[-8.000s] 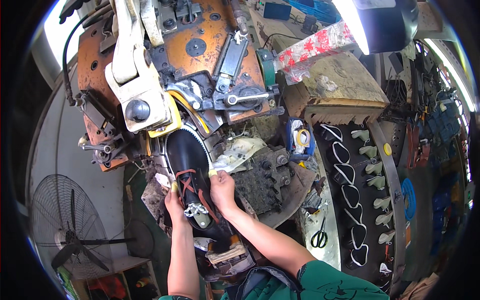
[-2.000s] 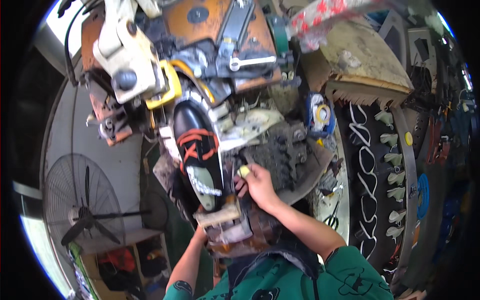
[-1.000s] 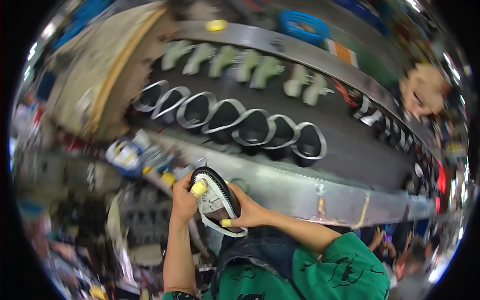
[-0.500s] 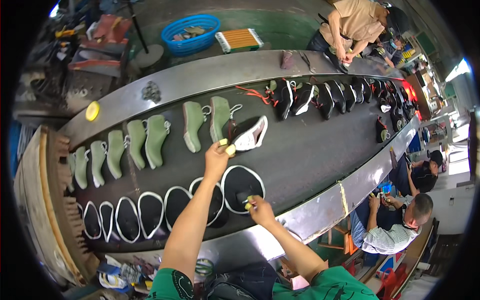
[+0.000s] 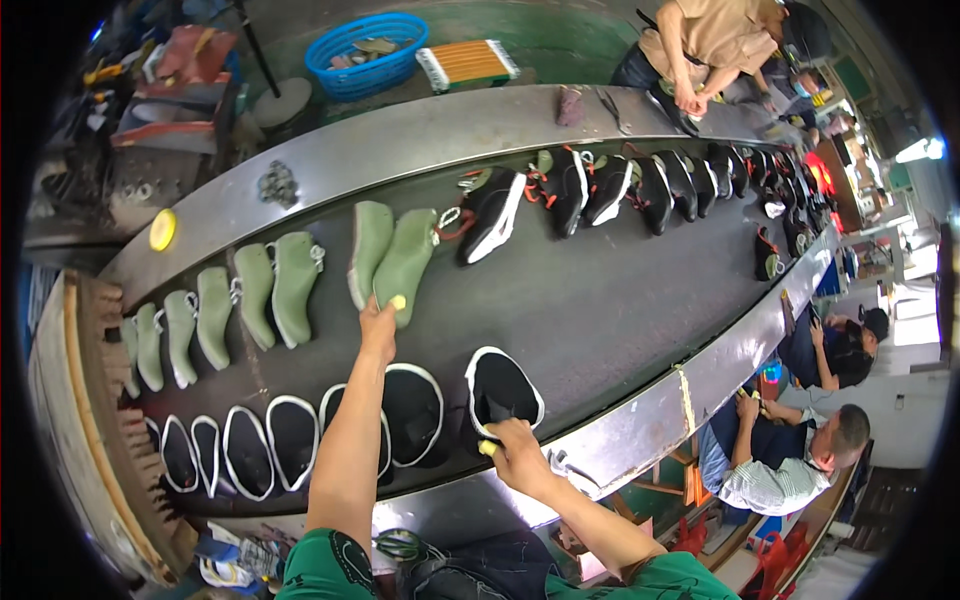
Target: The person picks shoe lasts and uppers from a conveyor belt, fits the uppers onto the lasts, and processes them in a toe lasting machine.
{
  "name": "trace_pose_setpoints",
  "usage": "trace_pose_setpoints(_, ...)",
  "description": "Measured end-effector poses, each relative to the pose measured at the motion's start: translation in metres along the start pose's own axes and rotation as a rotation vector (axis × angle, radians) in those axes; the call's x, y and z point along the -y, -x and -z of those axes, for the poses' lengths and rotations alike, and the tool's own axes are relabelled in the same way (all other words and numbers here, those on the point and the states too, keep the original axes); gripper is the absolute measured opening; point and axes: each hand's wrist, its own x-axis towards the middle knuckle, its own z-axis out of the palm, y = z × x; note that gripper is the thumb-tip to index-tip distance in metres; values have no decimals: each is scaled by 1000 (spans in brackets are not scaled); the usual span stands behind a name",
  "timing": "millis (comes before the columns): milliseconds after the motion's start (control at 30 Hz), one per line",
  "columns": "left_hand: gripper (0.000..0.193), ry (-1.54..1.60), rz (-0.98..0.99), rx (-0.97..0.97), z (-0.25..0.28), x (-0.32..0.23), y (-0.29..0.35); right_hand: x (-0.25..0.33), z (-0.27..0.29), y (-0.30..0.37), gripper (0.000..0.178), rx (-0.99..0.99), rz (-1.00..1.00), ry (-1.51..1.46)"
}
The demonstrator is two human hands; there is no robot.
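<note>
My left hand, yellow wraps on its fingertips, closes on the toe end of a green shoe last. That last leans against another green last just left of it. Closer to me, my right hand grips the near edge of a black shoe upper with a white rim, its opening facing up. A second black upper stands to its left, beyond my left forearm. Beyond my hands, a black shoe with a white sole edge and red laces lies on the dark belt.
Several green lasts and white-rimmed uppers line the belt's left part. Black shoes run along its far side. Metal ledges border it. A co-worker stands across; another sits at right.
My left hand has let go of the black shoe, now lying in the far row, and has taken hold of a green last. The upper at my right hand has shifted right, away from its neighbour.
</note>
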Motion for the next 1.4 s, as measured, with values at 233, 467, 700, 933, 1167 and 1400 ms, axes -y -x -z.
trace_pose_setpoints(233, 54, 100, 134, 302, 128, -66, 181, 75, 16, -31, 13, -40, -167, -495)
trace_pose_setpoints(467, 54, 105, 83, 113, 221, -134, 353, 107, -58, -14, 29, 122, -623, -1204)
trace_pose_setpoints(700, 15, 11, -427, -513, 298, -113, 494, 153, -170, 93, 22, 412, -764, -1078)
trace_pose_setpoints(933, 24, -365, -285, -1185, 350, -115, 636, 291, -246, 184, 27, 1065, -211, -827)
trace_pose_setpoints(1167, 51, -59, -552, -1693, 392, -68, 815, 354, -352, 328, 14, 1208, 235, -654)
trace_pose_setpoints(1400, 36, 872, -838, -1637, 419, 8, 978, 416, -387, 464, 22, 1722, 349, -628)
